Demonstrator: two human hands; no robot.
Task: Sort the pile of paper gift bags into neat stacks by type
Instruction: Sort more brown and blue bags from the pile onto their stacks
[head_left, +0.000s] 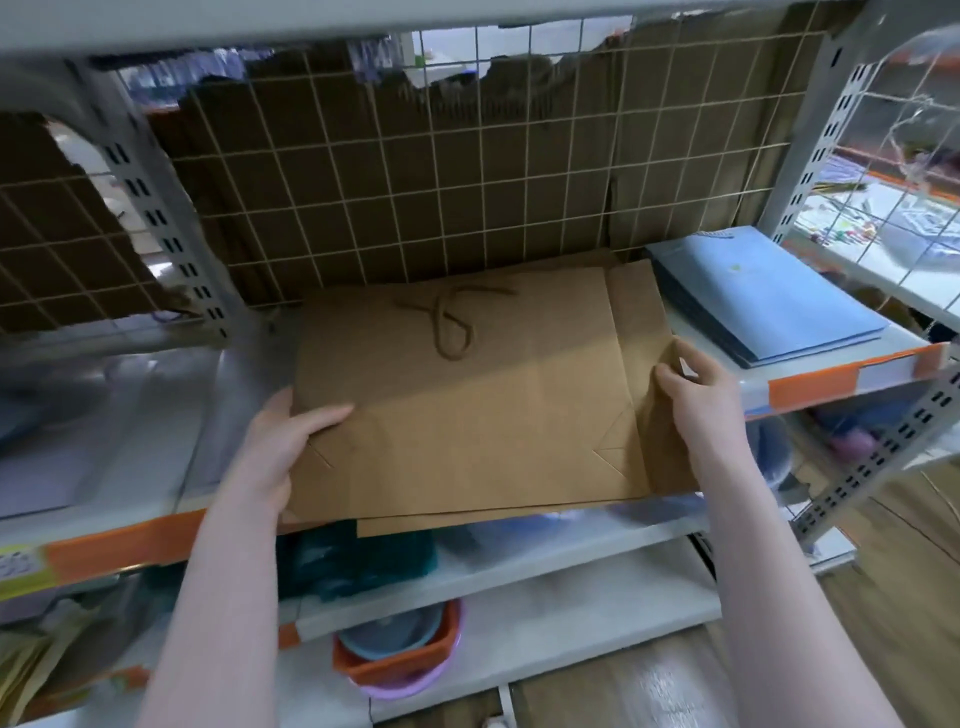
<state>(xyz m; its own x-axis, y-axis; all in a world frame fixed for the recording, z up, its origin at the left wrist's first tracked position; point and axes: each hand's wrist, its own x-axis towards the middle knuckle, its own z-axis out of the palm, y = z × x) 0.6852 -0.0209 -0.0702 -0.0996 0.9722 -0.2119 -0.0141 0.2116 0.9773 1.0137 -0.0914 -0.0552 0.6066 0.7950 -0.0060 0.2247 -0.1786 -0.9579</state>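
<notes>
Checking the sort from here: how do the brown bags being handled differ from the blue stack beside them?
The brown bags are kraft-coloured and larger; the blue stack is light blue and smaller. The brown bags overhang the shelf front, gripped by the left hand and right hand; the blue stack lies untouched, fully on the shelf. Both lie flat, folded, on the same shelf.

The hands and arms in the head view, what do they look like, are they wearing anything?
Both are bare. The left hand and right hand show no gloves, rings, watch or bracelet. Both forearms are uncovered to the bottom edge of the picture, with no sleeve in sight. No markings are visible.
</notes>
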